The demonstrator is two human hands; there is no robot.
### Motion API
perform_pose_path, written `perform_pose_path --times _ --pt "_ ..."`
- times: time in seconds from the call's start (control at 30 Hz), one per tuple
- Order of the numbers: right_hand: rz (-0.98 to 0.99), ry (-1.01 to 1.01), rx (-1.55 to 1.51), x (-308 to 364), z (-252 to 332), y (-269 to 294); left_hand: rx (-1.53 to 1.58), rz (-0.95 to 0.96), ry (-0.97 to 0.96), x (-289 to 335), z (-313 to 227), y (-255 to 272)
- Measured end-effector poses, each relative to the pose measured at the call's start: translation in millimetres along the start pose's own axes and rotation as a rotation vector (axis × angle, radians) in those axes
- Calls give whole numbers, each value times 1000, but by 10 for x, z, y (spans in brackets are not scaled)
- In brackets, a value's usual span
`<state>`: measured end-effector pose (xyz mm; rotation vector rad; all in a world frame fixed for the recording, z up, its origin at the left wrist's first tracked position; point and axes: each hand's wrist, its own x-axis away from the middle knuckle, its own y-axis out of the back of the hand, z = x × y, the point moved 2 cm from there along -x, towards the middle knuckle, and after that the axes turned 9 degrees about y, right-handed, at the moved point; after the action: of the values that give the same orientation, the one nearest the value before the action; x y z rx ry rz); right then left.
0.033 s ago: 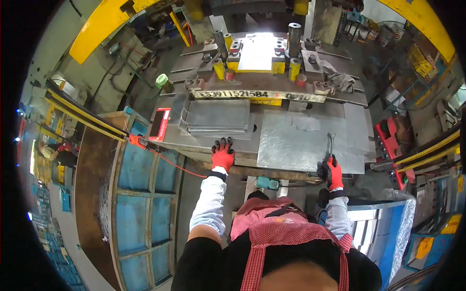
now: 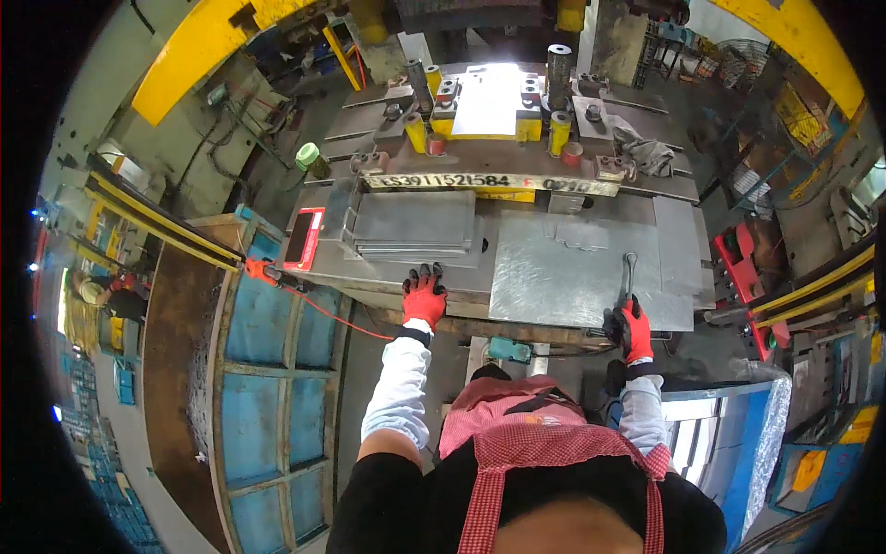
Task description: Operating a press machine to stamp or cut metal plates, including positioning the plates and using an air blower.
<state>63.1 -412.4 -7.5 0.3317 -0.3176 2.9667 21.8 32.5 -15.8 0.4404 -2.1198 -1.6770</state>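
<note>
One left hand (image 2: pixel 425 300), empty, fingers spread at bench (image 2: pixel 337 262) edge near stack (image 2: pixel 415 222); right hand (image 2: pixel 635 332) round ring-ended rod (image 2: pixel 630 270) over sheet (image 2: pixel 554 277)

The long pale bar (image 2: pixel 369 181) running across the far side of the table (image 2: pixel 337 261) carries a row of large dark letters and digits (image 2: pixel 443 180) along its left and middle part, then a small red mark (image 2: pixel 529 183), then a shorter group of dark digits (image 2: pixel 565 185) nearer its right end. On the red-and-white card (image 2: pixel 313 242) at the table's left end, faint marks show on the white part, too small to read. The pink checked apron (image 2: pixel 503 452) bears a small orange-and-white print (image 2: pixel 551 420), too blurred to make out.
</note>
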Motion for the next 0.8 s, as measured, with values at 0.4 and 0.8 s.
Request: perform_pose_path --times 0.4,0.8 --pt "79 48 -21 -54 -59 97 0 -16 -56 -37 -25 -29" --pt "44 11 -35 -31 -80 76 -36 -23 -89 -14 -30 23"
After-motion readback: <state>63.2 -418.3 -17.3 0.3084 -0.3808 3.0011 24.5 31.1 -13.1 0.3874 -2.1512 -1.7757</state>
